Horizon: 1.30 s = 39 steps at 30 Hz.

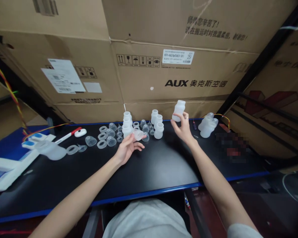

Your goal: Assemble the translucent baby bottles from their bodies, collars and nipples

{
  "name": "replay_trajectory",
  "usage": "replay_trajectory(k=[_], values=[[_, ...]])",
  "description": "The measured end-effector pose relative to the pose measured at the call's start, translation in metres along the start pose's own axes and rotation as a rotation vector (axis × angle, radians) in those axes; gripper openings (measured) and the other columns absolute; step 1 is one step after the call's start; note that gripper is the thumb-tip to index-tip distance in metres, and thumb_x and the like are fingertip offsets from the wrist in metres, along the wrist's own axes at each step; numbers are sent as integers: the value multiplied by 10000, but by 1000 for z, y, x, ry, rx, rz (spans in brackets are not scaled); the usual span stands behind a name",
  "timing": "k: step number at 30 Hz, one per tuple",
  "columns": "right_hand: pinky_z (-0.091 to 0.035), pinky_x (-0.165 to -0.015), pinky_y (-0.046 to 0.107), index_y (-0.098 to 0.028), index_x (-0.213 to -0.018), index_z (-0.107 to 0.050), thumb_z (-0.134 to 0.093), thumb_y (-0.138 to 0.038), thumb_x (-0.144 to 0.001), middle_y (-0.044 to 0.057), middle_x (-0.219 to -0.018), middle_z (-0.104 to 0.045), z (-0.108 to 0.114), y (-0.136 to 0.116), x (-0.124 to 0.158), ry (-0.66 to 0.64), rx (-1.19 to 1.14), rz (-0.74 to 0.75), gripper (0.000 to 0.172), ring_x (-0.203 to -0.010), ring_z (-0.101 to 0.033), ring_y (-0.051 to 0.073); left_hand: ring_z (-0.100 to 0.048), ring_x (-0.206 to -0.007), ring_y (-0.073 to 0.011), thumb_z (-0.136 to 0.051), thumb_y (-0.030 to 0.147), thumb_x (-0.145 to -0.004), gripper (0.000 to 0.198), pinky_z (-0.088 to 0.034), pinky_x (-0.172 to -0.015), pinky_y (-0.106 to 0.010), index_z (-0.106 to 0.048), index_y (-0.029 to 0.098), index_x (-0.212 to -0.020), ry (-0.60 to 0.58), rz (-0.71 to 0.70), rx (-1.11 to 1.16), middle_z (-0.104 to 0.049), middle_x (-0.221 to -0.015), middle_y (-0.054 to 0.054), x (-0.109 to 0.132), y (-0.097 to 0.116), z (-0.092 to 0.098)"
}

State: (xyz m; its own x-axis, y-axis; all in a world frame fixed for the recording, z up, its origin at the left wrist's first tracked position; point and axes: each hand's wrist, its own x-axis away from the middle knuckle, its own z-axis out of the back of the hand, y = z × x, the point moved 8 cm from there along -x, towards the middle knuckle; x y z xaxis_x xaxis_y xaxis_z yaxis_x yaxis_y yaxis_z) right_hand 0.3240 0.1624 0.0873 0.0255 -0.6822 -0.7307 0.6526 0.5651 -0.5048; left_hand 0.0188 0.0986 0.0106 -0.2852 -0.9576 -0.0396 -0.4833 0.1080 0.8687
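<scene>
"White translucent plastic bottle (179, 108) on the right, held up by the right hand (184, 129) at the far side of the black tabletop (139, 168)! How are those fingers set?"

"Low, with thumb and fingertips closed round the lower body, so the neck is left free. A sound hold, it seems; walls like that are best pressed lightly."

"And on the left?"

"A clear plastic dome-shaped piece (138, 134) is pinched by the left hand (125, 150), thumb against fingers, the others loosely spread. Whether anything is seated inside it cannot be told."

"Tight quarters, too! It is held just in front of standing white plastic bottles (127, 127), with loose clear domes (111, 141) and pale plastic rings (102, 144) spread to the left."

"So the wrist should be carried high, lest something be toppled. The dome would be better gripped at its rim, too."

"Hands well apart, three white ridged bottles (158, 131) standing between!"

"And a slight rightward lean is shown by the raised bottle; a truer upright would be advised."
</scene>
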Motion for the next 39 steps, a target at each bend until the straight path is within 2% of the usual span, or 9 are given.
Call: replay_trajectory(k=[3, 7, 11, 15, 23, 25, 28, 33, 39], values=[[-570, -1117, 540, -286, -1326, -695, -693, -330, -1046, 144, -1383, -537, -5, -68, 14, -96, -122, 196, 283, -1299, -627, 326, -850, -862, -261, -790, 527, -990, 581, -666, -696, -329, -606, 222, -1449, -13, -30, 17, -765, -1435, -187, 1, 9, -2], [-562, -1130, 522, -314, -1483, -603, -654, -246, -1062, 141, -1430, -593, -26, -126, 42, -377, -322, 368, 430, -1330, -629, 306, -863, -937, -293, -825, 514, -969, 553, -685, -690, -322, -636, 204, -1386, 19, -71, 70, -787, -1378, -163, 0, 18, 2], [-609, -991, 422, -281, -1629, -384, -747, -307, -1010, 143, -1391, -690, -39, -125, 54, -470, -460, 263, 718, -1193, -711, 275, -865, -924, -316, -872, 552, -921, 530, -691, -667, -323, -666, 194, -1253, 45, -121, 66, -836, -1099, -101, -1, 23, 7], [-614, -859, 369, -247, -1483, -566, -794, -340, -968, 128, -1327, -725, -40, -118, 51, -465, -401, 234, 571, -1051, -720, 253, -864, -858, -297, -894, 587, -891, 606, -689, -657, -315, -656, 191, -1283, 55, -164, -29, -832, -1066, -102, -1, 27, 8], [-624, -1056, 467, -299, -1541, -645, -743, -254, -1025, 147, -1423, -630, -27, -129, 48, -337, -375, 404, 526, -1253, -688, 274, -793, -807, -216, -978, 595, -774, 619, -694, -633, -288, -774, 156, -1159, 233, -359, -220, -813, -939, -77, 1, 45, 24], [-631, -1040, 457, -283, -1517, -672, -800, -325, -1006, 144, -1399, -672, -30, -126, 48, -344, -402, 347, 528, -1194, -717, 270, -780, -796, -208, -980, 596, -770, 618, -696, -633, -291, -784, 151, -1152, 247, -397, -240, -815, -948, -83, 3, 47, 25], [-668, -892, 415, -239, -1507, -665, -837, -526, -964, 110, -1187, -775, -40, -111, 46, -398, -561, 48, 638, -950, -772, 242, -789, -769, -213, -961, 604, -796, 626, -702, -639, -313, -775, 151, -1186, 223, -422, -257, -820, -980, -92, 6, 46, 19], [-505, -443, 291, -162, -1392, -610, -359, -786, -1078, 25, -646, -739, -75, -96, 63, -617, -954, -530, 743, -467, -684, 218, -827, -757, -247, -927, 561, -859, 641, -687, -635, -318, -707, 172, -1318, 103, -369, -268, -820, -1008, -92, 13, 32, -2], [-442, -449, 224, -234, -865, -542, -458, -826, -1057, -43, -441, -568, -79, -92, 64, -585, -786, -513, 627, -395, -562, 143, -812, -750, -226, -936, 524, -852, 613, -685, -682, -318, -714, 169, -1301, 197, -341, -162, -822, -987, -81, 15, 34, 7]])
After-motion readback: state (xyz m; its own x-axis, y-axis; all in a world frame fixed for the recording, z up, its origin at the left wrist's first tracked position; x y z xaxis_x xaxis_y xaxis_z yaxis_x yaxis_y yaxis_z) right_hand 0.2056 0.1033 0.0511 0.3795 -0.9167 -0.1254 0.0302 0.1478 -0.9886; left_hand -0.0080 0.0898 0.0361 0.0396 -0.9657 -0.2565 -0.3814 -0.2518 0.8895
